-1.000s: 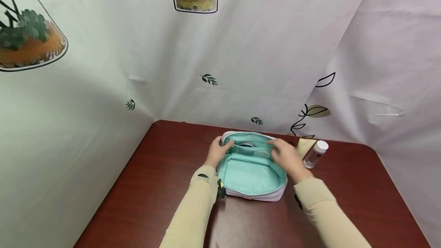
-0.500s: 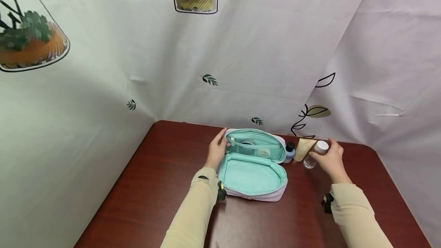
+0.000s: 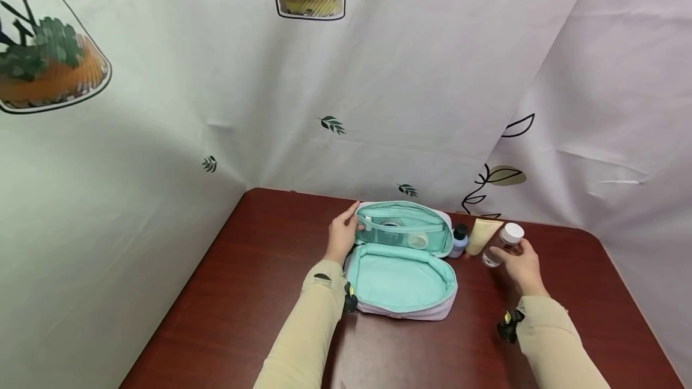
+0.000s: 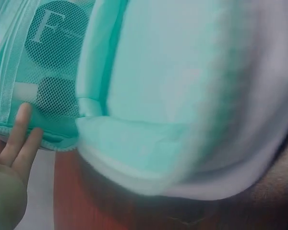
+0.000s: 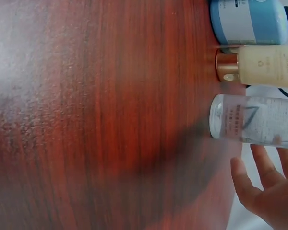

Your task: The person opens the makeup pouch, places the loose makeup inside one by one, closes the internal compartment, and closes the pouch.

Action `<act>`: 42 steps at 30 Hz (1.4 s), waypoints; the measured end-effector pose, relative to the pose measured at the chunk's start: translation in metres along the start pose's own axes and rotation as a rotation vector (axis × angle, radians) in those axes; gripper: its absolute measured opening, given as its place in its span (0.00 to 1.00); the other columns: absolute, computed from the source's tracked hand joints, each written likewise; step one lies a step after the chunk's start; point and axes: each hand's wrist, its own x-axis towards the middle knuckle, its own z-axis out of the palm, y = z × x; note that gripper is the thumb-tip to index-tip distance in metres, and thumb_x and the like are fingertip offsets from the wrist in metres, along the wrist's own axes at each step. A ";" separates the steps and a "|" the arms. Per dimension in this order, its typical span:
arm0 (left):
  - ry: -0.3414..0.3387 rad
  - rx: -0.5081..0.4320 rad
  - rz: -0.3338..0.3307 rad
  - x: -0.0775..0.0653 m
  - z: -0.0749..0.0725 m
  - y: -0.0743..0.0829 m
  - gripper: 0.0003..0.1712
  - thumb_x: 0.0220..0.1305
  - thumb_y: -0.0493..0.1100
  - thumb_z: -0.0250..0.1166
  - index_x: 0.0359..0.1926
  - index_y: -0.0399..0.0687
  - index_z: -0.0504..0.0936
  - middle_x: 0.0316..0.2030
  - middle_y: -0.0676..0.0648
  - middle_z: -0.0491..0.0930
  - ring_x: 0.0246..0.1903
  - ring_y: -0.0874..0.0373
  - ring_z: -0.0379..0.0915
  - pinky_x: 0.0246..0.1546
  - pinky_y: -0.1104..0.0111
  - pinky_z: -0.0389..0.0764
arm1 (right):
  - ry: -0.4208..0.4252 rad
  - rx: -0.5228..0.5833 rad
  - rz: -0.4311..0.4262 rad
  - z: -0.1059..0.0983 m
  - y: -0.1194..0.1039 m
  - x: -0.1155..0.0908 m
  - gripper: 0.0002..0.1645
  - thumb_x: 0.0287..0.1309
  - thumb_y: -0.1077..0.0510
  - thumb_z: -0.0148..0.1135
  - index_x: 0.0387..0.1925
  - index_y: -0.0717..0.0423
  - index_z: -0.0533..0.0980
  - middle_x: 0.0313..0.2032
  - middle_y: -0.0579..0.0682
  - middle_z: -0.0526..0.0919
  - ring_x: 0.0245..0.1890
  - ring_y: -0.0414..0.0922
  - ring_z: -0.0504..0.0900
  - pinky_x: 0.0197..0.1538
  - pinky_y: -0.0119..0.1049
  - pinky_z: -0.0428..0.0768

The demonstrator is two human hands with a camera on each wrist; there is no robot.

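An unzipped cosmetic bag (image 3: 400, 281), lilac outside and mint inside, lies with its lid raised toward the back. My left hand (image 3: 342, 239) holds the lid's left edge, with fingers on the mesh pocket (image 4: 57, 72) in the left wrist view. Behind that mesh sit a round dark item marked F (image 4: 55, 33) and a pale tube-like item with a dark end (image 4: 26, 91). At the right, my right hand (image 3: 521, 266) grips a clear bottle with a white cap (image 3: 503, 245), thumb and fingers on opposite sides. The bottle stands on the table.
Left of the clear bottle stand a cream tube (image 3: 482, 236) on its copper-coloured cap and a blue bottle with a black cap (image 3: 459, 242), close to the bag's lid. The dark red table (image 3: 259, 293) backs onto a white patterned curtain (image 3: 411, 77).
My right hand has left the bag's lid, moved right and closed round the clear bottle. The lid tips slightly further back, and my left hand remains at its left edge.
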 end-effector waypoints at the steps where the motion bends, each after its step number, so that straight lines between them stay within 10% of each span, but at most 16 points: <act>1: -0.002 0.003 -0.002 0.000 0.000 0.000 0.22 0.69 0.41 0.52 0.61 0.66 0.72 0.52 0.43 0.75 0.39 0.51 0.80 0.30 0.66 0.72 | 0.039 -0.011 -0.002 0.000 0.001 -0.001 0.38 0.58 0.57 0.59 0.64 0.69 0.55 0.57 0.68 0.65 0.57 0.57 0.65 0.55 0.46 0.66; 10: -0.006 -0.036 -0.045 0.000 -0.001 0.004 0.21 0.70 0.43 0.51 0.61 0.65 0.71 0.49 0.43 0.77 0.40 0.51 0.79 0.43 0.60 0.73 | 0.285 0.051 -0.085 -0.004 0.000 -0.014 0.31 0.51 0.50 0.66 0.52 0.60 0.65 0.37 0.47 0.65 0.38 0.31 0.56 0.39 0.32 0.61; 24: 0.022 -0.100 -0.143 0.003 0.000 0.008 0.21 0.70 0.40 0.48 0.61 0.55 0.73 0.57 0.44 0.72 0.41 0.49 0.78 0.48 0.56 0.71 | 0.387 0.210 -0.317 0.017 -0.028 -0.032 0.32 0.53 0.53 0.66 0.54 0.52 0.59 0.35 0.39 0.68 0.34 0.33 0.69 0.38 0.25 0.65; 42: 0.005 -0.158 -0.198 0.003 -0.002 0.013 0.22 0.68 0.36 0.46 0.59 0.51 0.74 0.60 0.44 0.68 0.43 0.46 0.77 0.50 0.56 0.70 | 0.028 -0.061 -0.401 0.070 -0.083 -0.055 0.24 0.48 0.51 0.70 0.41 0.59 0.69 0.35 0.57 0.74 0.31 0.49 0.72 0.28 0.35 0.73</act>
